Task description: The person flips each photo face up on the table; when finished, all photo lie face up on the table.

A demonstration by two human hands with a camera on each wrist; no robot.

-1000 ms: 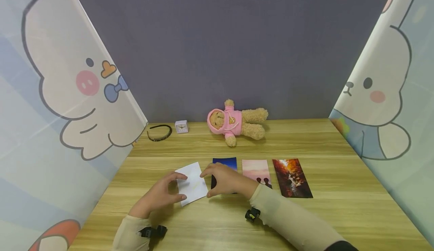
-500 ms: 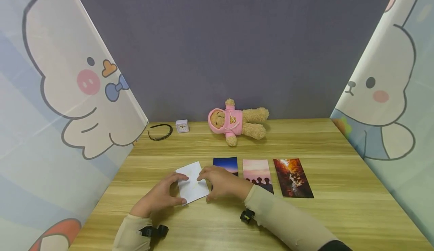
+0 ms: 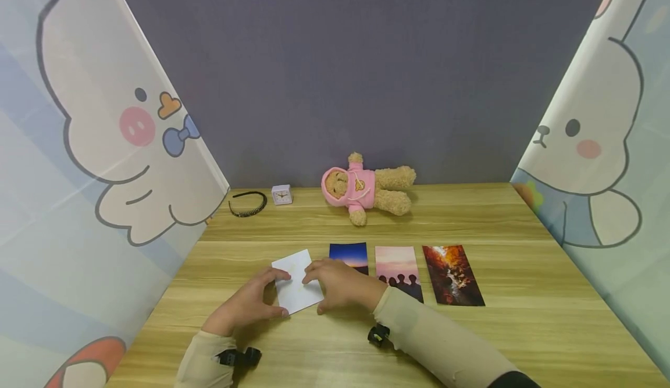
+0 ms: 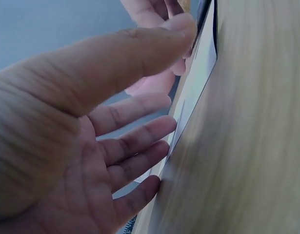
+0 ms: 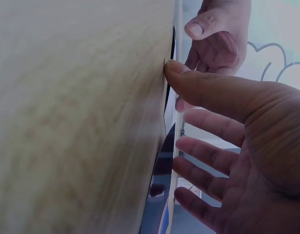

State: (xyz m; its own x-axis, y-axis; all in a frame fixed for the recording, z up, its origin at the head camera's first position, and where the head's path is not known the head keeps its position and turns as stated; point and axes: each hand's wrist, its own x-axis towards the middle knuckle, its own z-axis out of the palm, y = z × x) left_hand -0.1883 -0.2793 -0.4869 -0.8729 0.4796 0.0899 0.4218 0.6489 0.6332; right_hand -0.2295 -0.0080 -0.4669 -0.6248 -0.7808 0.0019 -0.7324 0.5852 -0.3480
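A white card (image 3: 297, 296) with a faint pale mark lies slightly turned on the wooden table, between my two hands. At its left side, my left hand (image 3: 248, 303) rests with the fingertips on the card and the thumb by its lower left corner. My right hand (image 3: 342, 285) is at the right side, fingertips touching the card and thumb near the lower right corner. Both wrist views show relaxed, spread fingers. Partly covered by the right hand is a blue sunset picture card (image 3: 349, 254). Beside it lies a pink picture card (image 3: 398, 263), its lower left corner hidden.
An autumn-red picture card (image 3: 453, 276) lies at the right of the row. Along the back are a black headband (image 3: 250, 212), a small white clock (image 3: 281, 195) and a teddy bear in a pink hoodie (image 3: 361, 189). Cartoon-printed panels flank the table.
My right hand has shifted slightly left onto the white card, uncovering more of the pink picture card. The left hand has barely moved.
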